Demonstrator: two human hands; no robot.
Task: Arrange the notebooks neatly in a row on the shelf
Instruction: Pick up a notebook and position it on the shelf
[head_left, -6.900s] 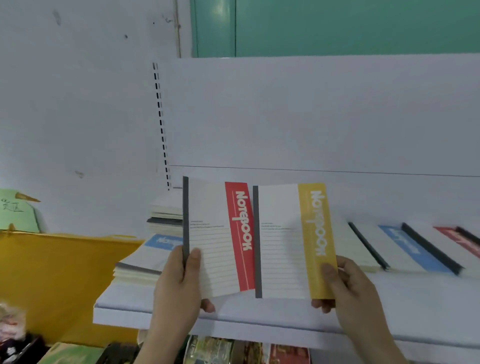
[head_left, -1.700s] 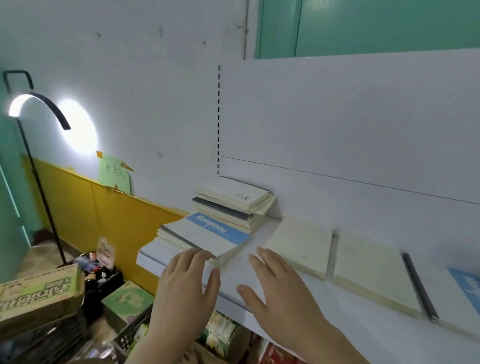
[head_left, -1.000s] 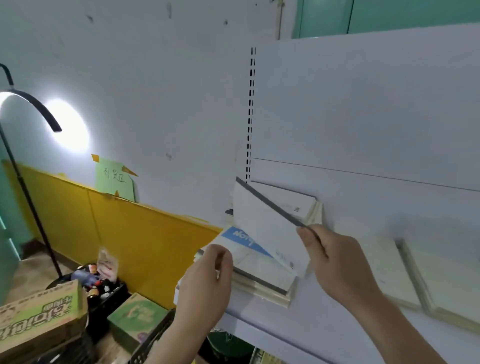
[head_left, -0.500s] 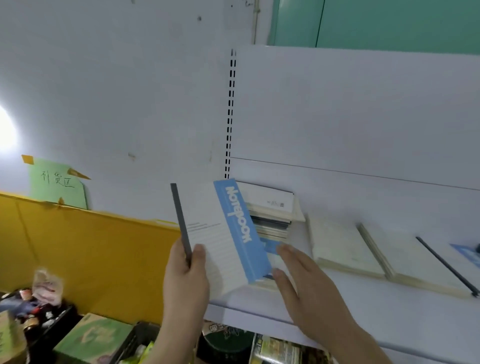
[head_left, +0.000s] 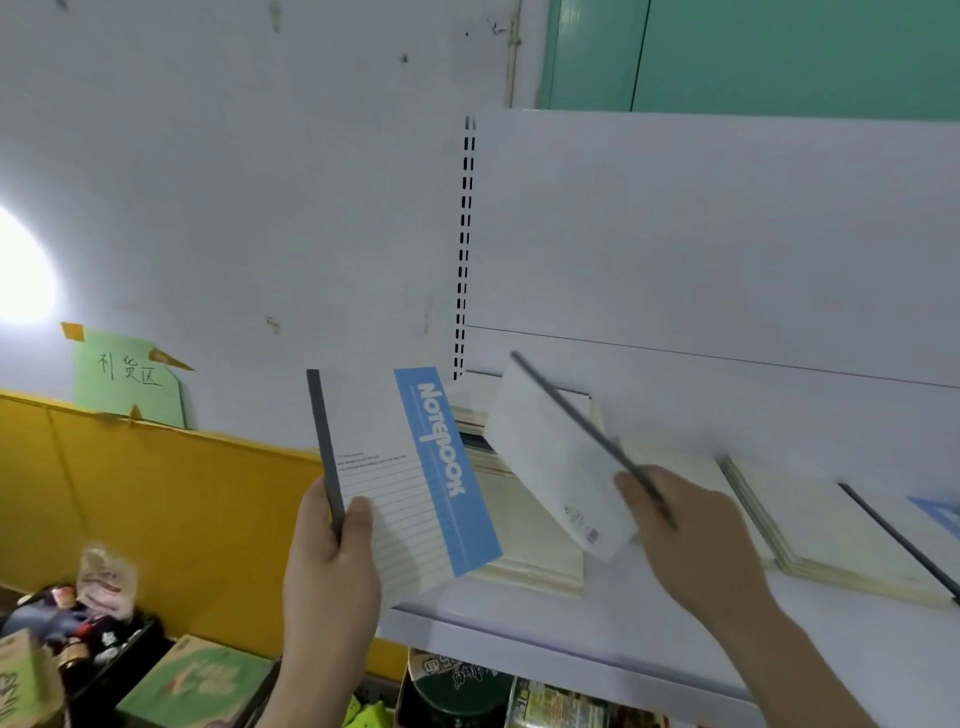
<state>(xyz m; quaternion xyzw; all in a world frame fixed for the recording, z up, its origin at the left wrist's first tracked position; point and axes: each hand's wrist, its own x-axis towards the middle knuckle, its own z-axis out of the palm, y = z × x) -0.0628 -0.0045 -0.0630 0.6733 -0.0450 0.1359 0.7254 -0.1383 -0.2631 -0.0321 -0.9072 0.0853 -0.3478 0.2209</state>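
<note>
While both hands are loaded, risks a slip. Left hand (head_left: 332, 551) pinches the blue-striped white notebook (head_left: 400, 478) by its grey spine, upright off the front-left edge of the white shelf (head_left: 597, 631). Right hand (head_left: 685, 535) grips a second white notebook with a grey spine (head_left: 550, 457), tilted above the cream stack of notebooks (head_left: 524, 551). Could knock that stack over the near edge if lowered carelessly; thin one-edge grips may let covers flop open. More notebooks lying flat (head_left: 831, 525) to the right.
</note>
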